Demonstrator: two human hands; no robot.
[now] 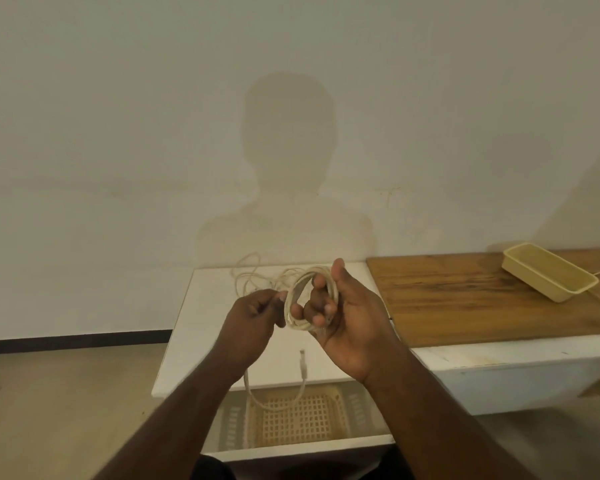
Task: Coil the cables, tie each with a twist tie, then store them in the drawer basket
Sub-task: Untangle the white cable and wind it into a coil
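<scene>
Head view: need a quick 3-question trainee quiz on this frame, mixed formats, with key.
1. True or false: the coil is looped around the right hand's fingers.
2. Which hand pinches the loose strand feeding the coil? A) left hand B) right hand C) neither
3. Fill in: the lattice basket sits in the open ____ below the white tabletop.

Key: 1 true; 2 A; 3 drawer. The cable's plug end hangs over the basket, so coiling isn't finished.

Plain room, bare wall (pixel 118 133), white cabinet (pixel 201 327)
</scene>
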